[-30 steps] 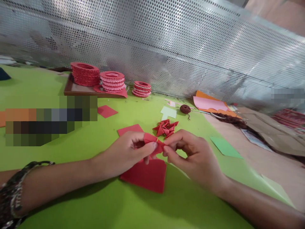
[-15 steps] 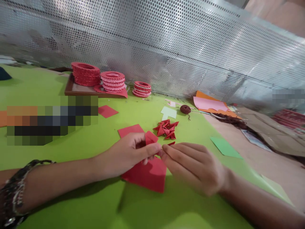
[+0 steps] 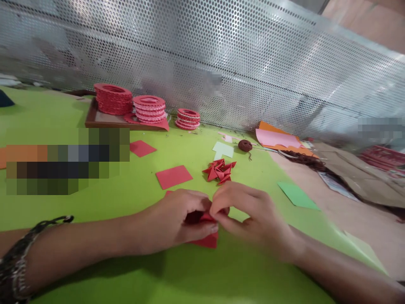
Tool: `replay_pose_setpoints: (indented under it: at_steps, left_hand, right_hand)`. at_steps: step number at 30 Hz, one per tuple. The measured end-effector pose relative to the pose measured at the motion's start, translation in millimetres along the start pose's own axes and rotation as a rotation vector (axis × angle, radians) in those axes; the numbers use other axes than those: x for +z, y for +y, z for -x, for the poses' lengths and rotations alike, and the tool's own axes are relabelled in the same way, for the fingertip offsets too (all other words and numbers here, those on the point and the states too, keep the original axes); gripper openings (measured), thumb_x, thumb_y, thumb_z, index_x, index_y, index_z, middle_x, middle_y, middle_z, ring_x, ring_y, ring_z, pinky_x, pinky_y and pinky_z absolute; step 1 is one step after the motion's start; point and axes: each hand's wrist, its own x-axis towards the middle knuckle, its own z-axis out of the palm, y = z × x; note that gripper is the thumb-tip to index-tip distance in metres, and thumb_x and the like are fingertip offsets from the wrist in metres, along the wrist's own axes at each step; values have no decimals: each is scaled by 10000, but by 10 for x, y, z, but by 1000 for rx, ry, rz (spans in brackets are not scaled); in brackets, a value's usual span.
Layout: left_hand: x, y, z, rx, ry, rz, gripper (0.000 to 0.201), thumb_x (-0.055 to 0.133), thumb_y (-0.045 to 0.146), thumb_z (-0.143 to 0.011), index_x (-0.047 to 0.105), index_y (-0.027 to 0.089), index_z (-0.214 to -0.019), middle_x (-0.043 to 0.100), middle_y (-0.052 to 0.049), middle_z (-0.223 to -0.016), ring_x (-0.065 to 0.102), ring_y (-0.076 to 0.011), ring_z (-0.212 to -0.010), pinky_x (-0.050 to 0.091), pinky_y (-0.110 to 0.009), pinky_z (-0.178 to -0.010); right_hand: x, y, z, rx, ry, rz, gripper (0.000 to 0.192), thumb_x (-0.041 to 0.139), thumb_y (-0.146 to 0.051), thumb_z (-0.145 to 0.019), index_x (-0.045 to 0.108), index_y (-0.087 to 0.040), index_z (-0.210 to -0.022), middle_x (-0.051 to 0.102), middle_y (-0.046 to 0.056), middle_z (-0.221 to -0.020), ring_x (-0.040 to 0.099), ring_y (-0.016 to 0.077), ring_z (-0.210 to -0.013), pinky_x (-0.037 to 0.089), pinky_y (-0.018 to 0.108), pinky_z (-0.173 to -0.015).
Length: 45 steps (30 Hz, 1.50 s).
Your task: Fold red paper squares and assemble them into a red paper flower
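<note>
My left hand (image 3: pixel 186 219) is closed around a folded piece of red paper (image 3: pixel 206 217), which is mostly hidden by its fingers. Against the paper's right end, my right hand (image 3: pixel 249 215) pinches with thumb and fingertips; the pinched spot is partly covered. Under the left hand lies a red paper sheet (image 3: pixel 207 241), flat on the green table cover (image 3: pixel 152 278). Just beyond my hands is a cluster of pointed folded red paper pieces (image 3: pixel 219 170). A red paper rectangle (image 3: pixel 174 176) lies to its left.
Stacks of red and pink rings (image 3: pixel 113 99) stand in a brown tray (image 3: pixel 126 125) at the back left. A brown yarn ball (image 3: pixel 245 145), pale green paper (image 3: pixel 223 149) and green paper (image 3: pixel 299 196) lie rightward. A perforated metal panel (image 3: pixel 190 55) rises behind.
Both hands have shifted slightly, the left one lower over the red sheet, covering more of it. My right hand has turned from flat-backed to a raised, arched pinch.
</note>
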Motion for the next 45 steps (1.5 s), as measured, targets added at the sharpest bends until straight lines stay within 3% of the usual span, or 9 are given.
replay_pose_setpoints:
  at_steps: [3, 6, 10, 15, 19, 28, 36, 40, 45]
  left_hand:
    - [-25, 60, -12, -43, 60, -89, 149, 466, 223, -805, 557, 164, -703, 539, 19, -674, 493, -120, -624, 378, -211, -564]
    - [-50, 116, -30, -139, 180, -32, 195, 434, 263, -821, 539, 174, -683, 512, 34, -638, 465, -107, -574, 348, -195, -501]
    - [-59, 128, -27, -171, 257, 156, 228, 424, 256, -821, 473, 180, -611, 461, 68, -514, 409, -72, -456, 298, -166, -427]
    - [-116, 143, -4, -277, 99, 292, 205, 391, 285, -853, 442, 190, -679, 497, 82, -449, 399, -50, -355, 287, -139, -371]
    - [-163, 198, -9, -359, 11, 303, 181, 423, 272, -845, 461, 187, -690, 474, 90, -427, 383, -41, -344, 276, -117, -354]
    - [-88, 158, -6, -313, 62, 225, 175, 436, 251, -823, 496, 173, -679, 452, 89, -399, 362, -40, -326, 279, -119, -334]
    - [-78, 154, -8, -286, 45, 184, 196, 436, 253, -801, 456, 181, -619, 442, 86, -402, 357, -47, -337, 273, -130, -341]
    - [-87, 163, -17, -305, 38, 234, 181, 448, 261, -802, 470, 181, -642, 443, 88, -405, 353, -47, -338, 267, -131, -341]
    - [-126, 150, -13, -346, 27, 365, 196, 446, 313, -835, 473, 183, -691, 455, 95, -419, 338, -33, -337, 237, -114, -334]
  right_hand:
    - [-7, -20, -7, 170, 98, -141, 121, 532, -44, -753, 524, -163, -735, 555, -17, -672, 522, 70, -587, 464, 175, -534]
    - [1, -15, -16, 315, 159, -383, 81, 539, -81, -762, 509, -156, -759, 556, -14, -667, 550, 69, -568, 483, 173, -506]
    - [31, 19, -12, 355, 142, -586, 85, 552, -88, -769, 502, -154, -786, 574, -14, -684, 601, 68, -607, 530, 184, -576]
    - [-60, 56, 4, 196, 26, -488, 204, 634, -64, -709, 554, -120, -888, 612, 34, -805, 610, 82, -725, 532, 195, -683]
    - [-150, 77, -3, 188, -87, -416, 119, 606, -64, -743, 594, -94, -858, 645, 55, -768, 621, 88, -714, 529, 189, -664]
    - [-131, 49, -25, 250, -133, -360, 38, 615, -86, -743, 585, -103, -761, 640, 48, -732, 605, 95, -676, 515, 208, -625]
    - [-97, 6, -13, 325, -141, -294, 107, 546, -51, -751, 510, -148, -778, 570, -1, -731, 567, 85, -664, 498, 206, -614]
    - [-69, -3, -15, 240, -95, -145, 123, 537, -26, -743, 502, -143, -753, 559, -10, -687, 539, 72, -609, 477, 168, -563]
    - [-92, 29, 18, -173, 14, 150, 43, 539, -96, -816, 575, -120, -819, 632, 45, -799, 589, 86, -716, 499, 169, -653]
